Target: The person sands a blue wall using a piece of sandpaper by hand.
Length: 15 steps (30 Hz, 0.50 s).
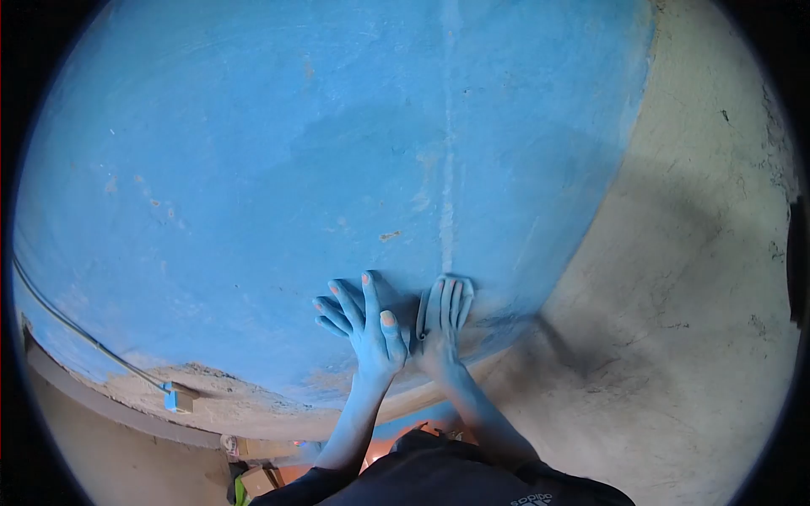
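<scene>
Both of my hands are up against a blue wall (pixel 278 185) and are coated in pale blue dust. My left hand (pixel 364 325) rests on the wall with its fingers spread and nothing in it. To its right, my right hand (pixel 443 312) presses a thin, blue-stained sheet (pixel 467 295) flat on the wall, fingers close together. The sheet's edges show beside and beyond the fingers; its material is unclear. A pale vertical streak (pixel 448 202) runs down the wall to the fingertips of my right hand.
A grey plaster wall (pixel 675 295) meets the blue one at the right. At the lower left, a cable (pixel 93 341) leads to a small blue box (pixel 179 397). Cardboard boxes (pixel 257 481) and other items lie below, near my left arm.
</scene>
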Motion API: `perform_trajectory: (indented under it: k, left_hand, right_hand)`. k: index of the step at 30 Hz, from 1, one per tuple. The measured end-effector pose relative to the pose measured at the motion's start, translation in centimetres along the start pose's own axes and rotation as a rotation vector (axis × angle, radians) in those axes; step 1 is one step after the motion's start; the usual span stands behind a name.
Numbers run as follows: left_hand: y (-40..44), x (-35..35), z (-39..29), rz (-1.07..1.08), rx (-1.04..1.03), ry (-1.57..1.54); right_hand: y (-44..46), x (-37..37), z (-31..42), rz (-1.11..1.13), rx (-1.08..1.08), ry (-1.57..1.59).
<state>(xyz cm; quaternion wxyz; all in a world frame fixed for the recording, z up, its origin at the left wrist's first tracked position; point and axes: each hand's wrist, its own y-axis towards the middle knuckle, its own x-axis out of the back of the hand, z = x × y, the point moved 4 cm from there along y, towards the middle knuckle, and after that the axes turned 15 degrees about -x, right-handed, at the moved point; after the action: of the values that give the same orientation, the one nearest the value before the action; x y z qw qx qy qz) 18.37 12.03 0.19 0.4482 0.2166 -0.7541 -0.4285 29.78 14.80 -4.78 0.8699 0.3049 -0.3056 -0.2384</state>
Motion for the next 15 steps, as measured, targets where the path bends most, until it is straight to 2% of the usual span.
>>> perform_trajectory:
  k: [3,6,9,11,15]
  left_hand:
    - [-0.2,-0.2,0.5,0.008,-0.033,-0.013]
    - [-0.1,-0.1,0.3,-0.003,-0.055,-0.042]
    - [-0.7,-0.1,0.9,0.013,-0.1,-0.064]
    - [-1.2,-0.3,1.2,0.033,-0.117,-0.07]
    - [-1.7,-0.1,1.7,0.107,-0.163,-0.04]
  right_hand:
    - [7.2,3.9,4.7,-0.081,0.102,-0.046]
    - [11.3,6.1,7.3,-0.108,0.099,-0.08]
    - [6.6,3.4,4.4,-0.087,0.07,-0.063]
    - [-0.3,0.5,1.4,-0.005,0.024,-0.07]
    - [-1.0,0.9,1.4,0.059,-0.118,-0.103]
